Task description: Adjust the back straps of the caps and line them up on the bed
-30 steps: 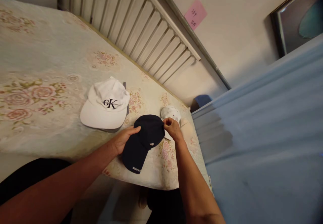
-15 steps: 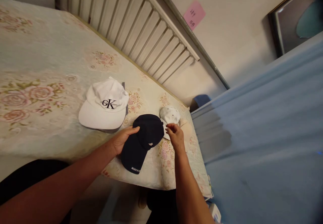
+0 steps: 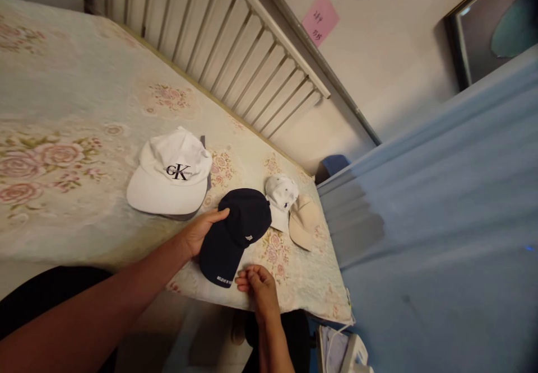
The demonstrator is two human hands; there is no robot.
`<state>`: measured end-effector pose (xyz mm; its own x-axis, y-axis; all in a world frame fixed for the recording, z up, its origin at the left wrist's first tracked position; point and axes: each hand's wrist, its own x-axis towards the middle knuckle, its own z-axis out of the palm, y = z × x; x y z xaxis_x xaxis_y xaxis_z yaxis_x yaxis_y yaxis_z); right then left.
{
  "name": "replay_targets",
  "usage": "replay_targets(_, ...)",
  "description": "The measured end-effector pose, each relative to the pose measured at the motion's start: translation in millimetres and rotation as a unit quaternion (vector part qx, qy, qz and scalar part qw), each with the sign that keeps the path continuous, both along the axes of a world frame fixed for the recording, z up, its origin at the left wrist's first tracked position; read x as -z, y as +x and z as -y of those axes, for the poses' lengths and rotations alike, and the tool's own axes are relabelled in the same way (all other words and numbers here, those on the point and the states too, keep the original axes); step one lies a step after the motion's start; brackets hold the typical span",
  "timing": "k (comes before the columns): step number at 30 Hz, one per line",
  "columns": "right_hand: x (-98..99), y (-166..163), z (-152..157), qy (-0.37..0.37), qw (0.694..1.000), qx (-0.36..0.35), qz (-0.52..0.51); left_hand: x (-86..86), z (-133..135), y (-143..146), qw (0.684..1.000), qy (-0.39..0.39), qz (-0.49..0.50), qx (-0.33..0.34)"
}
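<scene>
A dark navy cap (image 3: 235,233) lies near the front edge of a floral bedspread (image 3: 63,110). My left hand (image 3: 199,230) rests flat against the cap's left side, fingers stretched out. My right hand (image 3: 256,283) hovers just off the brim's front tip, fingers curled loosely with nothing in them. A white cap with a black logo (image 3: 170,171) lies to the left. A small white cap (image 3: 281,196) and a beige cap (image 3: 305,222) lie to the right of the navy one.
A slatted white headboard (image 3: 235,59) runs along the bed's far side. A pink note (image 3: 320,20) sticks to the wall. A blue curtain (image 3: 441,222) fills the right. White items (image 3: 344,350) sit below the bed's corner.
My right hand left the back of the navy cap and drew down to the brim's front tip, uncovering the beige cap. The left hand stayed on the cap.
</scene>
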<state>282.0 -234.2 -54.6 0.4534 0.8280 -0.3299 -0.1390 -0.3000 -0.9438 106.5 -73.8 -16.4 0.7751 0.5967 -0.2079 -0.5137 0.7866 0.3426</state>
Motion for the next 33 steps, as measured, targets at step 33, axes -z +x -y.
replay_targets(33,3.5,-8,-17,-0.01,0.98,0.053,-0.189,13.2,17,15,0.998,0.02,0.043,-0.039)
